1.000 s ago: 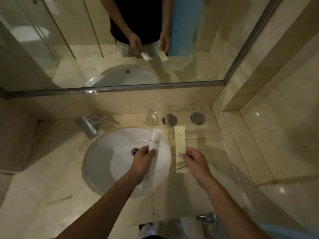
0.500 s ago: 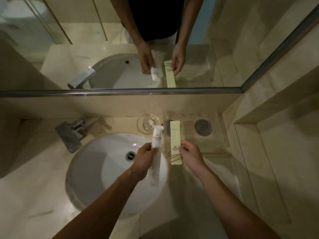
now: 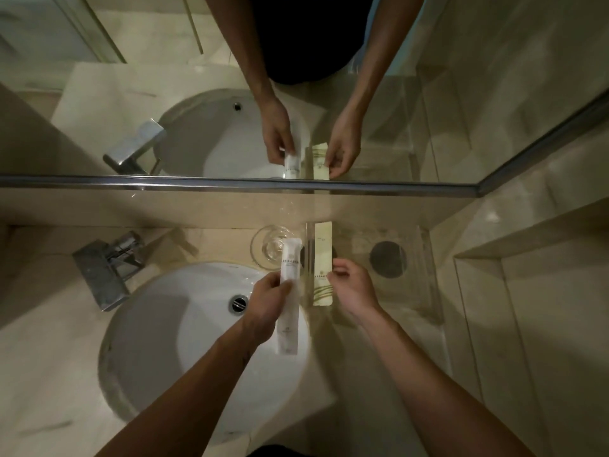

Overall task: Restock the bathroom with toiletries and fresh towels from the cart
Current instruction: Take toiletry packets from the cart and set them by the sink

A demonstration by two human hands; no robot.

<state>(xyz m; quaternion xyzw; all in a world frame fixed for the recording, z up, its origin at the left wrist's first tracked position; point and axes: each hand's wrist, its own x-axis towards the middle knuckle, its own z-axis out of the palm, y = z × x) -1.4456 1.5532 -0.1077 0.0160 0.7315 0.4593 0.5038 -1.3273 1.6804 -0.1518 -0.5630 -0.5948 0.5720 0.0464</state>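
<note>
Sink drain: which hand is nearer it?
Left. The left hand is just right of the sink drain; the right hand is farther right, past the white packet.

Dim warm light; arm shadows across sink (image 3: pixel 171 324); wide-angle bending at edges; slight softness throughout.

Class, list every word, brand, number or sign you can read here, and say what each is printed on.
White sachet: printed wording, too blurred to read.
Cream sachet: small print, too blurred to read.
No other text is visible.
</note>
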